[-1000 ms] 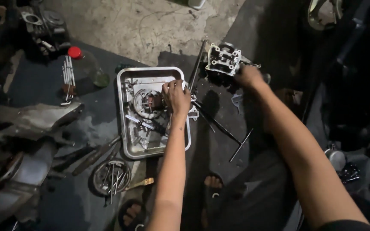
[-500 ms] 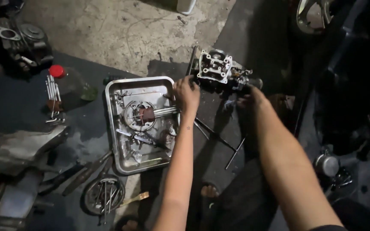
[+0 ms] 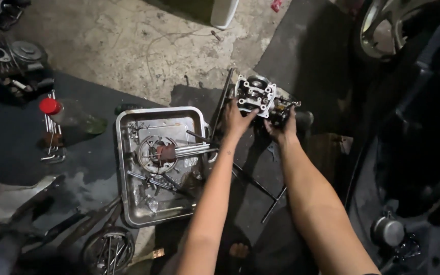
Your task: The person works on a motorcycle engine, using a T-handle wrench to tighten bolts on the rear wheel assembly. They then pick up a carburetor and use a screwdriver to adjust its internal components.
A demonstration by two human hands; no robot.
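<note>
On the dark floor mat, seen from the head camera, both hands grip a metal engine cylinder head (image 3: 257, 94): the left hand (image 3: 237, 119) clamped on its near-left side, the right hand (image 3: 280, 128) closed on its right. It sits just beside a steel parts tray (image 3: 128, 214) (full of loose pieces). Greasy fingers could slip, dropping the casting onto the tray. A second earlier the left hand was over the tray.
</note>
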